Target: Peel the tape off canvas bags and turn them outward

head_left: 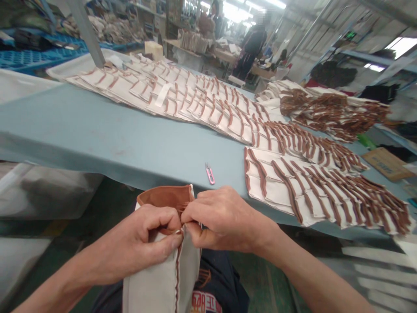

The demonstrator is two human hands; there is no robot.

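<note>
Both my hands hold a cream fabric piece with brown trim (163, 278) in front of my lap, below the table's edge. My left hand (143, 239) is closed, with thumb and fingers pinching the cloth near its brown top edge. My right hand (221, 219) is closed too, pinching the same spot from the right; the fingertips of both hands meet at the seam. A small pink thread snipper (210, 173) lies on the blue table (97, 134) just beyond my hands.
Rows of overlapping cream pieces with brown strips (312, 187) cover the table's right and far side. A heap of similar pieces (329, 111) lies farther back. A person in dark clothes (252, 48) stands at a distant bench. White bins (42, 191) sit under the table at left.
</note>
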